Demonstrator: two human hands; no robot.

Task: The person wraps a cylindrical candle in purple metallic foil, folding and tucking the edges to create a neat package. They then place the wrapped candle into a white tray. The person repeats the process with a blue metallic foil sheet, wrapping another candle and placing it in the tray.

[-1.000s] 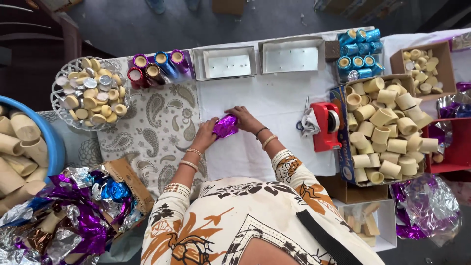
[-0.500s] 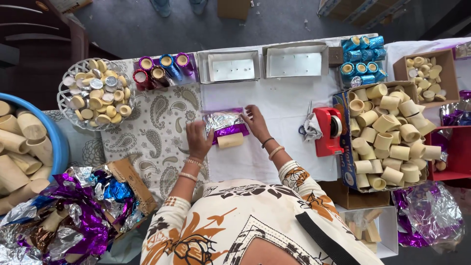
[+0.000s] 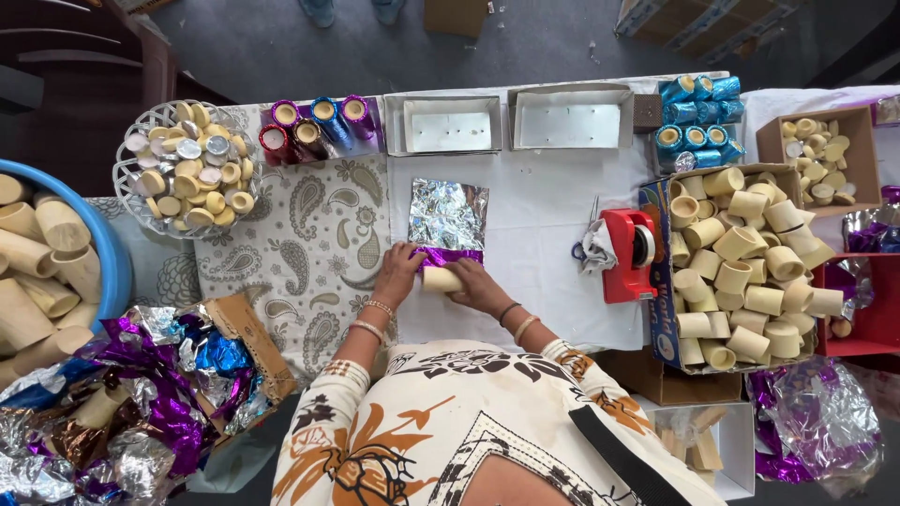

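Crinkled foil [image 3: 448, 217] — silver on its upper face, purple where the near edge turns up — lies flat on the white-covered surface [image 3: 534, 201], and a short cream tube [image 3: 441, 279] rests on its side across that purple edge. The left hand [image 3: 397, 274] presses on the foil and the tube's left end; the right hand [image 3: 480, 287] lies over the tube's right end, fingers flat on it, so both grips pin the tube rather than close around it. The foil looks thin and already creased, so a hard pull could tear it, and uneven pressure from the two hands would likely skew the tube so the sheet winds on crooked. The tube is smooth and round — if either hand lifts, it may roll off the edge towards the person. Just right of the foil stands a red tape dispenser [image 3: 626, 253] with scissors [image 3: 589, 245] beside it, and beyond that a box of bare tubes [image 3: 741, 272]. Behind the foil sit two white trays [image 3: 511, 122]; to its left, a white basket of caps [image 3: 183, 169].
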